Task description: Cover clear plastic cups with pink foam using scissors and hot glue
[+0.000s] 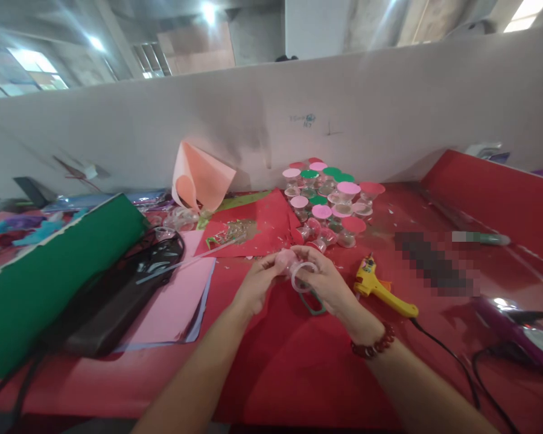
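Observation:
My left hand [257, 282] and my right hand [326, 283] meet above the red table [298, 361]. Together they pinch a small clear plastic cup [298, 272] with a pink disc [284, 260] at its left end. The right hand's fingers curl round the cup's rim. Under the right hand lies a pair of green-handled scissors [315, 306], mostly hidden. A yellow glue gun [380, 288] rests just right of my right hand, its black cord trailing right. A red bead bracelet [374, 345] circles my right wrist.
Several clear cups with pink, green and red lids [328, 196] stand behind the hands near the white partition. Red paper [253, 229], a pink sheet [181, 295], a black bag [117, 289], a green roll [49, 271] and a curled peach sheet [199, 178] lie left. A purple device [520, 328] sits right.

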Available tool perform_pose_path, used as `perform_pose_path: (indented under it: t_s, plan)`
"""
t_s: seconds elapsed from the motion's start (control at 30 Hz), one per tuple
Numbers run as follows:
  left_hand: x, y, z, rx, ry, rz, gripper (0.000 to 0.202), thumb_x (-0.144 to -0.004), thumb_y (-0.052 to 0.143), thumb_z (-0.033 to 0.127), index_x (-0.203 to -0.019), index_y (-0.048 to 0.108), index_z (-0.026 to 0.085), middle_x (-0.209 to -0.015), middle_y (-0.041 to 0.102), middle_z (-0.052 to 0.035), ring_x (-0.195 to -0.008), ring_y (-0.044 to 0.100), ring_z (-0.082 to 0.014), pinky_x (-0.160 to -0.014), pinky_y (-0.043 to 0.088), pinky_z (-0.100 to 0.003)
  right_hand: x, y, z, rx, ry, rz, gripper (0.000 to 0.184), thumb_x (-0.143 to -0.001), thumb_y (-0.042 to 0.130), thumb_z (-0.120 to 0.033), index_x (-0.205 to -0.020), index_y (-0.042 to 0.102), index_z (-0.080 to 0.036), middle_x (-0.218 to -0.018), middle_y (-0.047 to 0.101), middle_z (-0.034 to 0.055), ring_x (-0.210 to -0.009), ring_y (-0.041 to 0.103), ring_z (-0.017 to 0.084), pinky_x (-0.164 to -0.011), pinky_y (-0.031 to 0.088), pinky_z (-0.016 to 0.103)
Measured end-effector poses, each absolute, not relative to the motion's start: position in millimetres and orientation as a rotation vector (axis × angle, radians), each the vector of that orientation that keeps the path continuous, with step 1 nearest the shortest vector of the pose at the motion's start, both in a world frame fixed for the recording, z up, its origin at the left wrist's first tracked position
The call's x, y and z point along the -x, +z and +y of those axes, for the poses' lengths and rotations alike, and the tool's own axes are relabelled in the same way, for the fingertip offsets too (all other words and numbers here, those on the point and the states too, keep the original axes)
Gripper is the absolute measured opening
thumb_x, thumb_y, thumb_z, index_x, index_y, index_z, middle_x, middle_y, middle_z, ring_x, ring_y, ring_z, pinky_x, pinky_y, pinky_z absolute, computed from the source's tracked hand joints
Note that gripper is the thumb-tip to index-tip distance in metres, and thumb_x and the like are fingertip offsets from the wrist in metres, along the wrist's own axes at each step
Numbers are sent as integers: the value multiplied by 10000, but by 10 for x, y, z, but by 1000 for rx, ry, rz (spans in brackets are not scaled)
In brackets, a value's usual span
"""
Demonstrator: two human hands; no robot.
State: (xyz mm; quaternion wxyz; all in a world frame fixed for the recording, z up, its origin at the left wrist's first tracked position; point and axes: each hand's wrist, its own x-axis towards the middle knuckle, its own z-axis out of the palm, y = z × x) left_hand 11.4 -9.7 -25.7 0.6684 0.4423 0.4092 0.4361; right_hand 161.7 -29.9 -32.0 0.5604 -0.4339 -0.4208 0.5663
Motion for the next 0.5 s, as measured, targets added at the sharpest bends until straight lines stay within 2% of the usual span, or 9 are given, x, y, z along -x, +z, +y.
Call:
perform_pose_path:
  t_s: [0.23,0.5]
  plan:
    - [-118,-296,-86,-865,1022,867,363,-615,846,321,-927,758,156,-889,732,-83,-732,638,-146,-748,513,-290,-1593,-331,-303,1098,1322,-955,430,-611,679,-175,-1040,663,-215,-977,669,22,-767,561,138,-691,429,278]
    - [-106,-301,-52,-911,1067,906,341,-585,850,246,-906,771,164,-914,744,-72,-827,637,-158,-817,485,-276,-1564,-392,-304,968,1423,-900,473,-658,736,-271,-1118,644,-212,-988,660,33,-781,542,134,-682,418,265]
